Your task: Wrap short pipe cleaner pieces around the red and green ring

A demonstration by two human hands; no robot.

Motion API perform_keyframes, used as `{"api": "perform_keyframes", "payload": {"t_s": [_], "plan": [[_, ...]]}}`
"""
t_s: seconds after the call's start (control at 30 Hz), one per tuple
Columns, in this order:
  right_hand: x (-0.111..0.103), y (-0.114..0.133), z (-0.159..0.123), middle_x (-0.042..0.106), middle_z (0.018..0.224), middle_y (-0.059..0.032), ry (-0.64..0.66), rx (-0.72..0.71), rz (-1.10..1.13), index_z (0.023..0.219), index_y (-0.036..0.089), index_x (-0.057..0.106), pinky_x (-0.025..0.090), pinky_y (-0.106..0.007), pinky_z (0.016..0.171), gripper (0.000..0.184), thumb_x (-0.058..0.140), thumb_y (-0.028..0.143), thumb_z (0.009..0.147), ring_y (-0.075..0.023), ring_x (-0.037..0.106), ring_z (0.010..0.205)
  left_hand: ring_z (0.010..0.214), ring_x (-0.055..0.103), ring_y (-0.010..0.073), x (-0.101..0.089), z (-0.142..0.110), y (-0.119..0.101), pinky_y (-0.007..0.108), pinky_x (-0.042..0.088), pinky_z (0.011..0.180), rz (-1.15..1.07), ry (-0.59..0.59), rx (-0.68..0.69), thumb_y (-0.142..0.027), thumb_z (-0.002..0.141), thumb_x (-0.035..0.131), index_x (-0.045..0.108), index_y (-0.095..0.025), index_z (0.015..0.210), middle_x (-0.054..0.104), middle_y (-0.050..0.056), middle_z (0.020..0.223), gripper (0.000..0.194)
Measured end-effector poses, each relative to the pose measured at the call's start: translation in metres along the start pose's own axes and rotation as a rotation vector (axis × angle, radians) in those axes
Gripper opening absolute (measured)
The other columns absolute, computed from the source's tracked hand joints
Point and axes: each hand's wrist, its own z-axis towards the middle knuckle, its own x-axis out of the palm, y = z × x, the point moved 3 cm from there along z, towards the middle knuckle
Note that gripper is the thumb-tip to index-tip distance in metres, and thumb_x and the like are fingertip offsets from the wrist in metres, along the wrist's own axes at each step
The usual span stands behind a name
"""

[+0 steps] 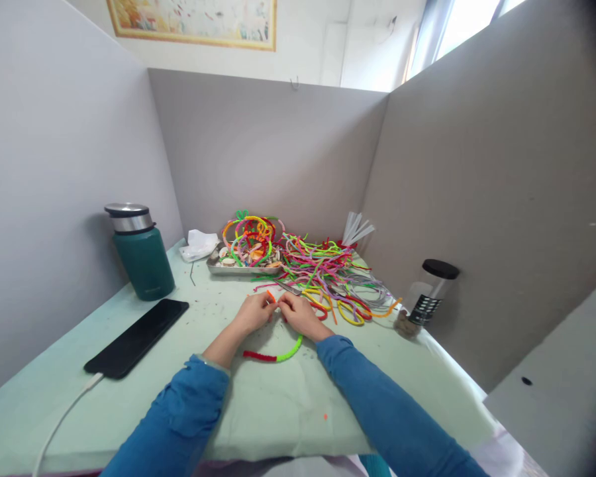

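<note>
My left hand (252,313) and my right hand (300,315) meet at the middle of the table, fingers pinched together on a short orange pipe cleaner (272,297) held between them. Below the hands a curved pipe cleaner (274,356), red at its left end and green at its right, lies on the pale green cloth (258,404). Both arms wear blue sleeves. A heap of colourful pipe cleaners (322,271) spreads just behind my right hand.
A metal tray (233,268) with bent pipe cleaners stands at the back. A green flask (142,255) and a black phone (138,336) on a white cable lie left. A black-lidded clear jar (426,298) stands right. Grey partition walls enclose the desk.
</note>
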Motion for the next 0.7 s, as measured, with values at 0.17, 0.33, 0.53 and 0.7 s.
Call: {"api": "perform_keyframes", "payload": {"t_s": [0.17, 0.33, 0.53, 0.7], "plan": [[0.0002, -0.0002, -0.0001, 0.055, 0.059, 0.0026, -0.002, -0.007, -0.001, 0.071, 0.019, 0.054, 0.029, -0.021, 0.054, 0.014, 0.044, 0.018, 0.081, -0.0117, 0.047, 0.058, 0.053, 0.051, 0.0118, -0.0003, -0.0002, -0.0006, 0.022, 0.030, 0.053, 0.025, -0.001, 0.017, -0.030, 0.080, 0.047, 0.062, -0.017, 0.067, 0.058, 0.000, 0.052, 0.023], [-0.0002, 0.0009, 0.0001, 0.054, 0.059, 0.0027, 0.002, -0.005, 0.000, 0.071, 0.019, 0.053, 0.028, -0.021, 0.054, 0.014, 0.044, 0.018, 0.080, -0.0115, 0.047, 0.058, 0.055, 0.051, 0.0126, 0.0010, 0.0002, 0.0002, 0.022, 0.029, 0.055, 0.082, -0.012, 0.037, -0.030, 0.081, 0.046, 0.061, -0.017, 0.066, 0.058, 0.001, 0.054, 0.025], [0.0001, 0.0012, 0.0003, 0.054, 0.059, 0.0029, 0.015, -0.004, -0.009, 0.070, 0.019, 0.053, 0.028, -0.021, 0.054, 0.013, 0.044, 0.017, 0.080, -0.0113, 0.047, 0.058, 0.060, 0.054, 0.0145, 0.0027, -0.0009, -0.0012, 0.023, 0.030, 0.057, 0.178, 0.001, 0.053, -0.031, 0.083, 0.042, 0.060, -0.016, 0.067, 0.061, 0.004, 0.061, 0.028], [0.0013, -0.0005, 0.0002, 0.055, 0.061, 0.0030, 0.015, -0.012, -0.022, 0.073, 0.019, 0.054, 0.028, -0.021, 0.055, 0.013, 0.043, 0.016, 0.079, -0.0113, 0.048, 0.059, 0.067, 0.057, 0.0158, 0.0036, -0.0029, -0.0021, 0.023, 0.032, 0.061, 0.236, -0.004, 0.063, -0.031, 0.084, 0.042, 0.060, -0.016, 0.075, 0.064, 0.007, 0.068, 0.026]]}}
